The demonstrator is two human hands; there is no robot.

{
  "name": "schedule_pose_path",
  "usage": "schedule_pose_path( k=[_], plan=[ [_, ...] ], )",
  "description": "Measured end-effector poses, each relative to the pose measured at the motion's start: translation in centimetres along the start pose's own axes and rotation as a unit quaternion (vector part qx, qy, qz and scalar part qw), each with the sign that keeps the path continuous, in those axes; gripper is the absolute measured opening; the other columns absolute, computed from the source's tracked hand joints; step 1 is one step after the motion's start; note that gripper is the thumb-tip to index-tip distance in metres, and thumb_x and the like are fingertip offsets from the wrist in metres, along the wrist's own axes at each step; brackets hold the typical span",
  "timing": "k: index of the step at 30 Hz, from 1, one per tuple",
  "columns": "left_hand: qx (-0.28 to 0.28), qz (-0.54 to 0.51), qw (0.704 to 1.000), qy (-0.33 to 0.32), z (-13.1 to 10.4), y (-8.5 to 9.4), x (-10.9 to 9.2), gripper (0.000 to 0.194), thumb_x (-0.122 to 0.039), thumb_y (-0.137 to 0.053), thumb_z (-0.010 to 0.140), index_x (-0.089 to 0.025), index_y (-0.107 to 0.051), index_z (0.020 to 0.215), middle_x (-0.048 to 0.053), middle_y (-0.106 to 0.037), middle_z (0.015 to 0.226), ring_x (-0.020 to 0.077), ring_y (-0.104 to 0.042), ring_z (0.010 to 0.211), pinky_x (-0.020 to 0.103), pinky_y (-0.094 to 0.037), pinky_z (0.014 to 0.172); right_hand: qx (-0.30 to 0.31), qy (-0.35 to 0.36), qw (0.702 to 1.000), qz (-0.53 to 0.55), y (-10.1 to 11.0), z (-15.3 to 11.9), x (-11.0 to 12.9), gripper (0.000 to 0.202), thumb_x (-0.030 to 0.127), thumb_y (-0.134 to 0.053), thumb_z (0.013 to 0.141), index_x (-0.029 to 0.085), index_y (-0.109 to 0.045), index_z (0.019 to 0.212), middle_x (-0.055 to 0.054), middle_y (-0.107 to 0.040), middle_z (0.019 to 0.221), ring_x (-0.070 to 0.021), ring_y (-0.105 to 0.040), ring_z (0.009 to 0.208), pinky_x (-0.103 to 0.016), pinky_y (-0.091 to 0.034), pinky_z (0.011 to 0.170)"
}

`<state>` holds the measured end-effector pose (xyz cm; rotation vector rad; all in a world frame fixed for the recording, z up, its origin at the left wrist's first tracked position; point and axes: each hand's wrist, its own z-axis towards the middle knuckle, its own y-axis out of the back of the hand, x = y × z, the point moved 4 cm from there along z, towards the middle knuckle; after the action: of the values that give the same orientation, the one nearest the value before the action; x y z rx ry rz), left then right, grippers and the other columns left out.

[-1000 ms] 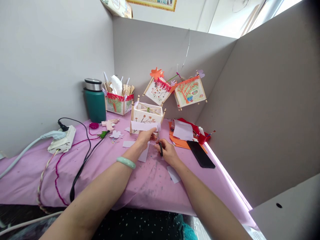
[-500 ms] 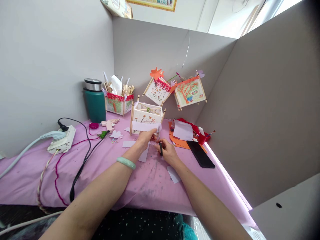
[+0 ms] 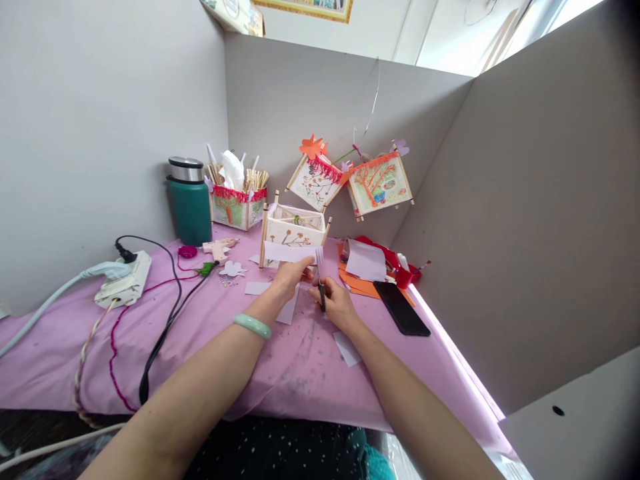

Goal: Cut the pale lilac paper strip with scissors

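Observation:
A pale lilac paper strip [image 3: 287, 252] is pinched in my left hand [image 3: 291, 277], with narrow slits at its right end. Black-handled scissors [image 3: 322, 297] are held in my right hand [image 3: 336, 301], their blades pointing up at the slit end of the strip. Just behind the strip stands a small box [image 3: 295, 233] with wooden posts and a drawn branch, partly hidden by it. More lilac paper pieces lie on the cloth below my left hand, and another piece [image 3: 347, 349] is beside my right wrist.
A green bottle [image 3: 191, 210], a decorated stick holder [image 3: 239, 208], a pink glue gun [image 3: 219, 249] and a power strip [image 3: 125, 280] with cables occupy the left. At right are a black phone [image 3: 401, 308] and orange paper [image 3: 361, 287]. Two decorated boxes hang behind.

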<state>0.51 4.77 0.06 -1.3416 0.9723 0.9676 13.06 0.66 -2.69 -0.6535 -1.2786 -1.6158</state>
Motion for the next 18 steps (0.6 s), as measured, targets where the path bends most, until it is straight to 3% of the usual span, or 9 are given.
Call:
schedule_pose_path(
  k=[13, 18],
  plan=[
    [0.001, 0.014, 1.000, -0.008, -0.04, -0.14, -0.03, 0.024, -0.024, -0.063, 0.068, -0.014, -0.054, 0.048, 0.001, -0.052, 0.042, 0.0108, -0.048, 0.040, 0.026, -0.041, 0.051, -0.003, 0.002, 1.000, -0.021, 0.21, -0.01, 0.13, 0.033, 0.051, -0.060, 0.076, 0.020, -0.057, 0.089, 0.004, -0.053, 0.059, -0.0134, -0.048, 0.055, -0.025, -0.037, 0.055],
    [-0.001, -0.005, 1.000, -0.012, -0.06, 0.03, -0.20, 0.018, -0.026, -0.065, 0.066, -0.014, -0.056, 0.056, 0.000, -0.052, 0.043, 0.0108, -0.048, 0.041, 0.025, -0.041, 0.051, -0.005, 0.003, 1.000, -0.021, 0.19, 0.01, -0.08, 0.033, 0.050, -0.062, 0.075, 0.021, -0.058, 0.089, 0.005, -0.051, 0.057, -0.0132, -0.047, 0.054, -0.024, -0.037, 0.055]
  ],
)
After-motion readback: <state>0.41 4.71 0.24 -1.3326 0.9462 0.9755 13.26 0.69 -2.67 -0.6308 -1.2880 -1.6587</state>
